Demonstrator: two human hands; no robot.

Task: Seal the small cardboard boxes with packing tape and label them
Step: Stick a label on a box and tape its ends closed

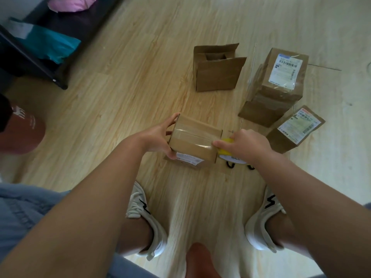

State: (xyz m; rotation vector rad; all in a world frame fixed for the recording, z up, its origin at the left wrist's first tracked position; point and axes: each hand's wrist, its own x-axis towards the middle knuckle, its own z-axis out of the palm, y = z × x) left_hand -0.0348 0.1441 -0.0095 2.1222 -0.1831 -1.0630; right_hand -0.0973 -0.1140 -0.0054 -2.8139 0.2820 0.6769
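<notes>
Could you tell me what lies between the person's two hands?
In the head view, a small cardboard box, clear tape across its top, lies between the left hand and the right hand gripping the tape roll.

The light wooden floor (130,87) is holding an open brown box (217,75), a tall taped box (281,93) with a white label, and a smaller labelled box (289,135) just beside it. Two white shoes (144,217) are standing on it too.

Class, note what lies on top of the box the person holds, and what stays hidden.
A strip of clear tape runs across the box top, from the yellow tape roll in the right hand. The left hand grips its left end. Its contents are hidden.
</notes>
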